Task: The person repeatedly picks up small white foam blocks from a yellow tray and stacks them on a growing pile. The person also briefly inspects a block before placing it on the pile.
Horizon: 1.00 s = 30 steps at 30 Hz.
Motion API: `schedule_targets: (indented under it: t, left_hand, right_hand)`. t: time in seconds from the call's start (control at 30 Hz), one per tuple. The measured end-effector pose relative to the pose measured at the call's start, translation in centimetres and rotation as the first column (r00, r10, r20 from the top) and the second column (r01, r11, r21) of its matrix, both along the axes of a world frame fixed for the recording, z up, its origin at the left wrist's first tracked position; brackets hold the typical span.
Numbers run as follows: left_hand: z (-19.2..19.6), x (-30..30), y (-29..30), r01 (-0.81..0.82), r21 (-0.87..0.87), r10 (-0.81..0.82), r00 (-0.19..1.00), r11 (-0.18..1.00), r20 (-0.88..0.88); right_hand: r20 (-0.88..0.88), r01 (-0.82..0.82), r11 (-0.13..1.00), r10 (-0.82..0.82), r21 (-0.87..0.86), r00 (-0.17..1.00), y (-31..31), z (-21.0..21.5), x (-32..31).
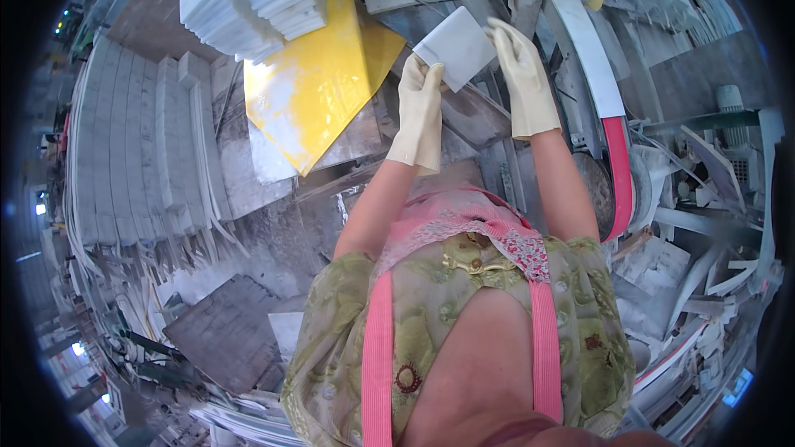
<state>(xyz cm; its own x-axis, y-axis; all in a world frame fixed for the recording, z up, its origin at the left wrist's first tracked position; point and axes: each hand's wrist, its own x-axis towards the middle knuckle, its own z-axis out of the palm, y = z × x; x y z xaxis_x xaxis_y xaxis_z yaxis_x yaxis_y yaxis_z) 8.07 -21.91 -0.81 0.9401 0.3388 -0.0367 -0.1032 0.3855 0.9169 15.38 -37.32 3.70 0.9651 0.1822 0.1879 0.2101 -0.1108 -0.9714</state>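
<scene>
A flat white square tile (pixel 457 43) is held up in front of me, turned so that one corner points away. My left hand (pixel 420 103), in a cream rubber glove, grips its left edge, with the thumb on the near face. My right hand (pixel 522 74) wears a matching glove and is raised beside the tile's right corner. Its fingers are stretched out and slightly blurred; whether they touch the tile's edge I cannot tell.
At the far left, stacked white tiles (pixel 257 4) stand by a yellow sheet (pixel 306 95) draped over boards. A white-and-red band (pixel 617 170) curves past my right arm. Long grey slabs (pixel 124 141) line the left side; scrap pieces (pixel 662 265) lie on the right.
</scene>
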Motion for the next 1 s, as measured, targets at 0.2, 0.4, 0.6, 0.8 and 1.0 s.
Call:
schedule_targets:
  t: [0.2,0.4,0.6,0.8,1.0]
  left_hand:
    - [-1.8,-0.4,-0.6,-0.116,0.508,0.149,0.989,0.854,-0.025]
    - [-2.9,-0.6,0.7,-0.171,0.513,0.187,0.982,0.841,0.021]
    - [-2.1,-1.2,2.0,-0.149,0.011,0.149,0.989,0.989,-0.018]
    - [-1.5,-1.9,4.0,-0.029,-0.298,0.066,0.991,0.954,0.116]
    - [-0.6,-2.0,9.6,0.292,-0.346,-0.368,0.912,0.892,-0.178]
  right_hand:
    - [0.239,0.143,0.934,-0.065,-0.326,0.969,4.6,-0.3,0.0]
    - [0.139,0.190,0.952,-0.160,-0.239,0.977,6.6,0.8,0.3]
    - [-0.015,-0.052,0.998,0.053,0.041,0.998,5.1,0.0,0.6]
    - [-0.374,-0.301,0.887,0.427,0.349,0.823,6.1,-4.8,-0.3]
    - [-0.281,-0.338,0.815,0.502,0.471,0.818,6.2,-6.8,1.6]
